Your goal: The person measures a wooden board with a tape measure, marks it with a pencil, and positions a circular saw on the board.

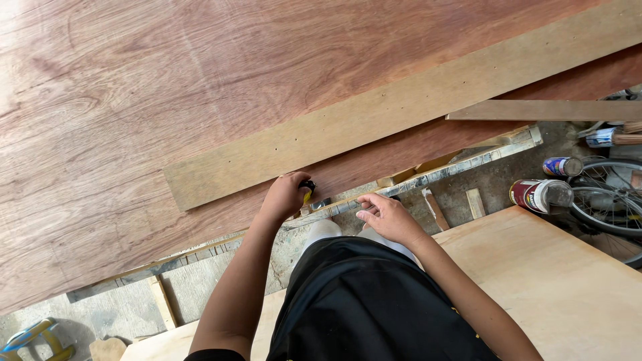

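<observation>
My left hand point(285, 195) is closed around a small black and yellow tool point(307, 188), probably a tape measure, at the near edge of a large reddish plywood sheet point(134, 100). A long pale wooden plank point(401, 107) lies diagonally on the sheet, its near end just above that hand. My right hand point(386, 215) hovers with loosely curled fingers over the sheet's near edge and a thin wooden strip point(428, 177), holding nothing that I can see.
A lighter plywood board point(568, 287) lies at the lower right by my body. On the concrete floor point(200, 281) are wood offcuts point(160, 301), two paint cans point(538, 194), a bicycle wheel point(612, 200) and a second plank point(548, 110).
</observation>
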